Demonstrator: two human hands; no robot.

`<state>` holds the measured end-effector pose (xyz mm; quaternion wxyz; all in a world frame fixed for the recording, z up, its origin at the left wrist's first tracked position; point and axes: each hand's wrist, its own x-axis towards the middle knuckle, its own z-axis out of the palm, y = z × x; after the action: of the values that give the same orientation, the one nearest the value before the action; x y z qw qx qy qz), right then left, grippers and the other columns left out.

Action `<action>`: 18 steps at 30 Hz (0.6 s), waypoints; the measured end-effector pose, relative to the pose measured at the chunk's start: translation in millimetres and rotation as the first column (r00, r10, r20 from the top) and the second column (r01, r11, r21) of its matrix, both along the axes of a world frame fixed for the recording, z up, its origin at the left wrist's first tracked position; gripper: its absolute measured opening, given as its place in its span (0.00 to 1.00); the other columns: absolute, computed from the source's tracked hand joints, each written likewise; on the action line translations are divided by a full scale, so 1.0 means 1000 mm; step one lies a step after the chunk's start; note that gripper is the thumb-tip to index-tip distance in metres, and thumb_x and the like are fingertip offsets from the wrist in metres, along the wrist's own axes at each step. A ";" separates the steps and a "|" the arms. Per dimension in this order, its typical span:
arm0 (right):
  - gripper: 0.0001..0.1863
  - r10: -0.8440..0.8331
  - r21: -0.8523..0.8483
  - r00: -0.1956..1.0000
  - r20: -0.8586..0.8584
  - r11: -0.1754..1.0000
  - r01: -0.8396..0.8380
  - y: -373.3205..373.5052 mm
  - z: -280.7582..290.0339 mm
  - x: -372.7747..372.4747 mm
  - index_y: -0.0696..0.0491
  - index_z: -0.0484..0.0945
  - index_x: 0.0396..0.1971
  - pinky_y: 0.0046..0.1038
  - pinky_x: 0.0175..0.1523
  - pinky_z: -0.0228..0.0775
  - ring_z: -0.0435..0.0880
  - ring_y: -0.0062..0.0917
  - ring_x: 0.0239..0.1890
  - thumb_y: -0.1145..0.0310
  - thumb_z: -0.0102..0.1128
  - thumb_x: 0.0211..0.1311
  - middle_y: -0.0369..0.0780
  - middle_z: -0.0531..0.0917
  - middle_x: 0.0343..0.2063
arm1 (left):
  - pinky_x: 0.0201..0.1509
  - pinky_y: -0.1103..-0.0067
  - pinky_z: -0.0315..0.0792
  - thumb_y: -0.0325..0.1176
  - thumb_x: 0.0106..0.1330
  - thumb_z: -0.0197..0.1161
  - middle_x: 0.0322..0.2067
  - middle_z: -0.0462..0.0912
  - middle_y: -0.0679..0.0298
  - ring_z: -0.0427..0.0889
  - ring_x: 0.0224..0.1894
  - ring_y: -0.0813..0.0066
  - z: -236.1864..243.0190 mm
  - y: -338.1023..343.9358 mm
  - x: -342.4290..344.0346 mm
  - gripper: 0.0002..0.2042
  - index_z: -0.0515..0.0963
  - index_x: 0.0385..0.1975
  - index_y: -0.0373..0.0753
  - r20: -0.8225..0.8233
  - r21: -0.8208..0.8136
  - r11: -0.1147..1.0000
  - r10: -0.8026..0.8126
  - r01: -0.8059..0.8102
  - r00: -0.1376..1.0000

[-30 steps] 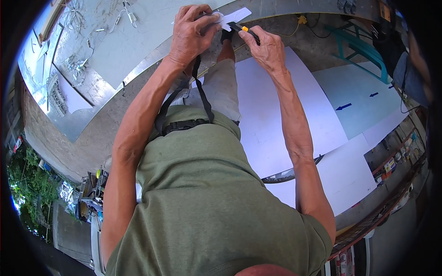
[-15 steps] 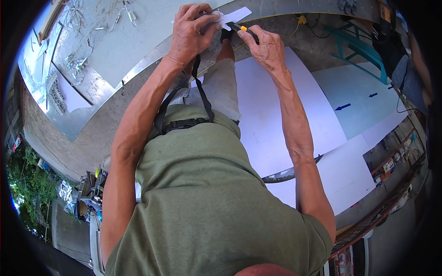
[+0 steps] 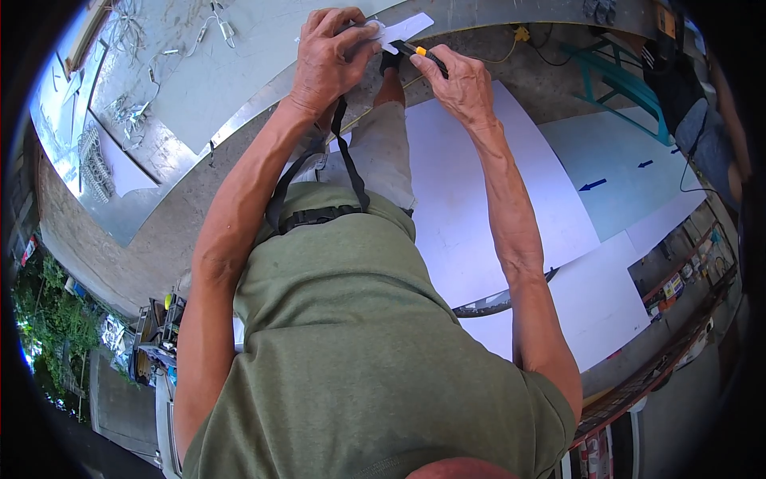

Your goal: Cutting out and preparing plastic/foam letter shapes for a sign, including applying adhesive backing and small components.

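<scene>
At the top centre my left hand point(image 3: 333, 56) is closed on a white cut piece point(image 3: 411, 26), pinching it near the edge of a grey sheet-covered table point(image 3: 191, 64). My right hand point(image 3: 463, 88), just right and below, grips a black-and-yellow utility knife point(image 3: 423, 52) with its tip against the white piece. The left fingers cover part of that piece. Below the hands are my own legs and a black strap with a buckle point(image 3: 323, 215).
Large white sheets point(image 3: 471, 199) and a pale green sheet with blue arrows point(image 3: 618, 199) lie to the right, near a teal stool point(image 3: 614, 84). Tangled white wires point(image 3: 132, 112) lie on the table at left. Dark gloves point(image 3: 600, 11) sit at top right. Cluttered shelving point(image 3: 686, 279) stands at far right.
The white piece and knife have shifted very slightly left. Both hands keep their grip and are otherwise nearly still.
</scene>
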<state>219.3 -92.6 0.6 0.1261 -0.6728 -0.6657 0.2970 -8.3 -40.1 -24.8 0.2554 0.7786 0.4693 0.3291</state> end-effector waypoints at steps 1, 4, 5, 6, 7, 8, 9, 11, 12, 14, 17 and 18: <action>0.23 0.000 0.000 1.000 0.000 1.000 0.000 0.001 0.000 0.000 0.50 0.80 0.30 0.39 0.31 0.75 0.85 0.41 0.27 0.43 0.60 0.69 0.40 0.84 0.22 | 0.56 0.70 0.74 0.30 0.51 0.79 0.45 0.85 0.64 0.79 0.51 0.61 -0.001 0.000 -0.001 0.15 0.90 0.41 0.45 -0.001 -0.008 1.000 0.005 -0.005 1.000; 0.22 -0.028 -0.019 1.000 -0.001 0.999 0.028 -0.001 0.001 -0.001 0.50 0.80 0.30 0.39 0.32 0.75 0.85 0.41 0.27 0.44 0.61 0.69 0.41 0.84 0.22 | 0.55 0.70 0.74 0.30 0.51 0.79 0.45 0.85 0.64 0.79 0.51 0.61 0.002 0.001 0.002 0.15 0.90 0.40 0.45 -0.005 0.006 1.000 -0.002 0.002 1.000; 0.23 0.007 -0.007 1.000 -0.006 1.000 -0.007 -0.002 0.001 0.001 0.50 0.80 0.31 0.39 0.31 0.74 0.85 0.41 0.27 0.44 0.61 0.68 0.41 0.84 0.23 | 0.55 0.70 0.74 0.30 0.51 0.79 0.45 0.85 0.64 0.79 0.51 0.61 0.001 0.001 0.002 0.15 0.90 0.40 0.45 -0.004 0.006 1.000 -0.004 0.004 1.000; 0.23 0.041 0.006 0.999 -0.010 0.999 -0.041 -0.004 0.002 0.002 0.51 0.81 0.31 0.39 0.31 0.74 0.85 0.42 0.27 0.43 0.61 0.68 0.41 0.85 0.23 | 0.55 0.70 0.74 0.30 0.51 0.79 0.46 0.85 0.64 0.79 0.51 0.61 0.001 0.001 0.000 0.15 0.90 0.41 0.45 -0.004 -0.002 1.000 -0.002 0.002 1.000; 0.23 0.038 0.006 0.999 -0.010 0.999 -0.038 -0.004 0.002 0.004 0.51 0.81 0.31 0.39 0.31 0.74 0.85 0.42 0.27 0.43 0.61 0.68 0.41 0.85 0.23 | 0.55 0.70 0.74 0.30 0.51 0.79 0.46 0.85 0.64 0.79 0.51 0.61 0.000 0.000 0.000 0.15 0.90 0.41 0.45 -0.004 -0.010 1.000 -0.001 0.001 1.000; 0.22 -0.001 -0.016 0.999 -0.043 1.000 0.000 -0.003 0.002 0.005 0.51 0.81 0.32 0.37 0.31 0.74 0.85 0.39 0.27 0.45 0.62 0.68 0.41 0.84 0.23 | 0.55 0.70 0.74 0.30 0.51 0.79 0.46 0.85 0.64 0.79 0.51 0.61 -0.001 0.001 0.000 0.15 0.90 0.41 0.45 -0.004 -0.007 1.000 -0.005 0.005 1.000; 0.21 -0.041 -0.038 0.996 -0.075 0.999 0.038 -0.002 0.003 0.008 0.51 0.82 0.33 0.36 0.31 0.74 0.85 0.36 0.26 0.46 0.63 0.68 0.41 0.84 0.22 | 0.56 0.70 0.74 0.30 0.51 0.79 0.46 0.85 0.64 0.79 0.51 0.61 -0.001 0.001 0.001 0.15 0.90 0.41 0.46 -0.003 -0.003 1.000 -0.008 0.008 1.000; 0.20 -0.133 -0.113 0.978 -0.163 0.987 0.115 -0.002 0.009 0.019 0.51 0.82 0.34 0.32 0.31 0.74 0.83 0.30 0.25 0.48 0.63 0.70 0.39 0.83 0.22 | 0.56 0.70 0.74 0.31 0.51 0.79 0.46 0.85 0.64 0.78 0.51 0.61 -0.004 0.001 0.000 0.15 0.90 0.41 0.46 -0.003 0.005 1.000 -0.017 0.017 1.000; 0.18 -0.224 -0.197 0.944 -0.243 0.964 0.178 -0.004 0.013 0.023 0.52 0.82 0.34 0.29 0.30 0.73 0.82 0.24 0.24 0.50 0.63 0.71 0.37 0.82 0.21 | 0.56 0.70 0.74 0.31 0.52 0.79 0.46 0.85 0.64 0.78 0.51 0.61 -0.006 0.001 -0.001 0.15 0.90 0.41 0.46 -0.005 0.012 1.000 -0.009 0.009 1.000; 0.17 -0.375 -0.314 0.844 -0.383 0.912 0.263 -0.010 0.017 0.026 0.52 0.82 0.36 0.26 0.30 0.73 0.80 0.20 0.24 0.51 0.62 0.72 0.35 0.81 0.21 | 0.56 0.69 0.74 0.31 0.52 0.79 0.45 0.84 0.64 0.78 0.51 0.61 -0.007 0.002 -0.003 0.14 0.90 0.40 0.45 -0.001 0.026 1.000 -0.010 0.010 1.000; 0.18 -0.536 -0.440 0.653 -0.535 0.837 0.327 -0.021 0.018 0.029 0.54 0.81 0.39 0.20 0.30 0.71 0.78 0.15 0.24 0.52 0.61 0.72 0.33 0.80 0.23 | 0.55 0.69 0.74 0.32 0.52 0.80 0.47 0.84 0.63 0.78 0.51 0.61 -0.002 0.002 -0.003 0.14 0.89 0.39 0.44 -0.039 0.006 0.999 -0.035 0.036 0.999; 0.19 -0.551 -0.447 0.602 -0.577 0.831 0.332 -0.025 0.018 0.029 0.55 0.80 0.40 0.18 0.30 0.70 0.78 0.14 0.24 0.51 0.62 0.72 0.33 0.80 0.24 | 0.56 0.69 0.74 0.33 0.53 0.79 0.48 0.83 0.62 0.78 0.51 0.60 0.000 0.003 -0.003 0.15 0.87 0.41 0.44 -0.032 -0.023 0.999 -0.038 0.038 0.999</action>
<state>248.1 -117.9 18.4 0.3314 -0.6694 -0.3286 0.5781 -11.4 -37.5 -24.6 0.2626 0.7897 0.4620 0.3066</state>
